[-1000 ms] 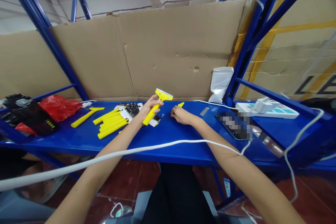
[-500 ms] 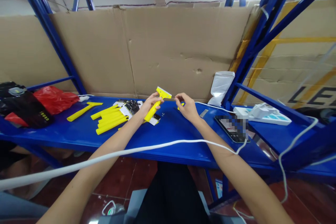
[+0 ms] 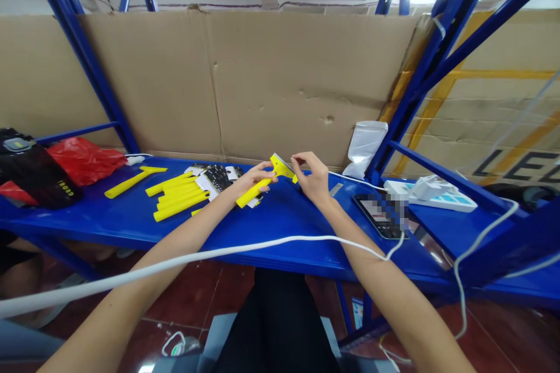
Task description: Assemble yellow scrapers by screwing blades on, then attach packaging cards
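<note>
A yellow scraper [image 3: 286,171] with a T-shaped head and a thin metal edge is gripped by my left hand [image 3: 258,178]. Its handle slants down to the left above the table. My right hand [image 3: 314,178] has its thumb and forefinger pinched together at the right end of the head. Whatever lies between those fingertips is too small or hidden to name. A small yellow piece [image 3: 295,179] shows beside the right hand, partly covered. Under and left of the left hand lie black-and-white printed cards [image 3: 215,178].
Several yellow handles [image 3: 181,201] lie at the left, with another yellow scraper [image 3: 131,180] farther out. A black bag [image 3: 39,178] and red plastic bag [image 3: 85,160] stand at far left. A phone [image 3: 376,215] and power strip [image 3: 437,195] are rightward. A white cable [image 3: 196,255] crosses in front.
The scraper has turned and moved right, so its head now meets my right fingertips. Earlier a gap lay between them. The whole view has shifted slightly.
</note>
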A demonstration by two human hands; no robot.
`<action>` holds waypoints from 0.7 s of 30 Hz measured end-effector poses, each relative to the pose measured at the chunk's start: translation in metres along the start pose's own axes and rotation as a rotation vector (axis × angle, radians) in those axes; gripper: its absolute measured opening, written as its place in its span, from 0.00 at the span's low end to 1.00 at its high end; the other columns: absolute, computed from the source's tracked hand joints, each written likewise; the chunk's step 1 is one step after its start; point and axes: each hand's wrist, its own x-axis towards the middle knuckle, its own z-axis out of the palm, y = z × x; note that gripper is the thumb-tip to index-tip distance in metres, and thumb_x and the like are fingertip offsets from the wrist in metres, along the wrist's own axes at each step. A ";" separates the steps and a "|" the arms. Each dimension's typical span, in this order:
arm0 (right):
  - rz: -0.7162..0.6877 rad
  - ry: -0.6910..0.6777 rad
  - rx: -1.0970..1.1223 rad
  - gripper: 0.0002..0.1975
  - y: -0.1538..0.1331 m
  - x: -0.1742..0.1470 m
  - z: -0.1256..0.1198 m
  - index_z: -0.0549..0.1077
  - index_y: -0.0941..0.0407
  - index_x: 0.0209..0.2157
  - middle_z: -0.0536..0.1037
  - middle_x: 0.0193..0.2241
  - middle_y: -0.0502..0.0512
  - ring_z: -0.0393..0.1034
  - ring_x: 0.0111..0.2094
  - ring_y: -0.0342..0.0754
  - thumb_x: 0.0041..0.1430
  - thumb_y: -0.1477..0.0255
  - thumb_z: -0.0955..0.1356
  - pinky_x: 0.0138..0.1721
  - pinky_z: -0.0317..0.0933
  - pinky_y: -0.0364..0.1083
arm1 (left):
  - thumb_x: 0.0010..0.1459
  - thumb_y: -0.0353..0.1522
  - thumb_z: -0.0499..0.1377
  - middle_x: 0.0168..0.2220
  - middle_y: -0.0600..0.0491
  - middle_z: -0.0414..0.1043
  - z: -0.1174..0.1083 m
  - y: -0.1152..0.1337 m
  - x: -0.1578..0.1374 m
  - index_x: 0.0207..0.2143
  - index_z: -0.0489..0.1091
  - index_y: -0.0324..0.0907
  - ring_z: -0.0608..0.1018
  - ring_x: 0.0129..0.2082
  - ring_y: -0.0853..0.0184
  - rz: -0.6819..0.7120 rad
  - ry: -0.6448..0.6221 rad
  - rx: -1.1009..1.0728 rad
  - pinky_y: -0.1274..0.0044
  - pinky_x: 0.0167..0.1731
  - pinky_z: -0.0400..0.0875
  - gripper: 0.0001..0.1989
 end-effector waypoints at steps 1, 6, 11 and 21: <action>-0.002 -0.011 0.006 0.10 0.000 0.000 0.001 0.79 0.53 0.43 0.84 0.40 0.59 0.79 0.39 0.52 0.79 0.64 0.67 0.47 0.75 0.53 | 0.49 0.20 0.74 0.37 0.49 0.79 0.000 0.000 0.000 0.52 0.72 0.43 0.86 0.35 0.62 -0.002 0.000 0.004 0.86 0.16 0.58 0.29; -0.002 -0.069 0.035 0.11 0.003 -0.001 0.004 0.77 0.52 0.45 0.82 0.42 0.60 0.78 0.41 0.52 0.80 0.62 0.66 0.48 0.75 0.54 | 0.50 0.21 0.74 0.38 0.49 0.79 0.002 0.001 -0.001 0.51 0.73 0.42 0.85 0.34 0.64 -0.001 -0.018 0.019 0.86 0.15 0.58 0.27; -0.042 -0.156 0.094 0.10 0.008 -0.003 0.009 0.76 0.52 0.44 0.81 0.41 0.59 0.77 0.41 0.51 0.80 0.65 0.66 0.46 0.74 0.52 | 0.49 0.22 0.75 0.38 0.49 0.80 0.003 0.001 -0.003 0.52 0.74 0.41 0.83 0.32 0.66 -0.008 -0.013 0.045 0.86 0.15 0.58 0.28; -0.011 -0.282 0.118 0.08 0.015 -0.011 0.016 0.78 0.52 0.43 0.80 0.42 0.59 0.76 0.45 0.54 0.78 0.66 0.68 0.51 0.72 0.54 | 0.50 0.26 0.78 0.36 0.51 0.80 0.000 -0.001 -0.001 0.52 0.72 0.42 0.83 0.29 0.67 -0.034 -0.076 0.126 0.85 0.16 0.60 0.29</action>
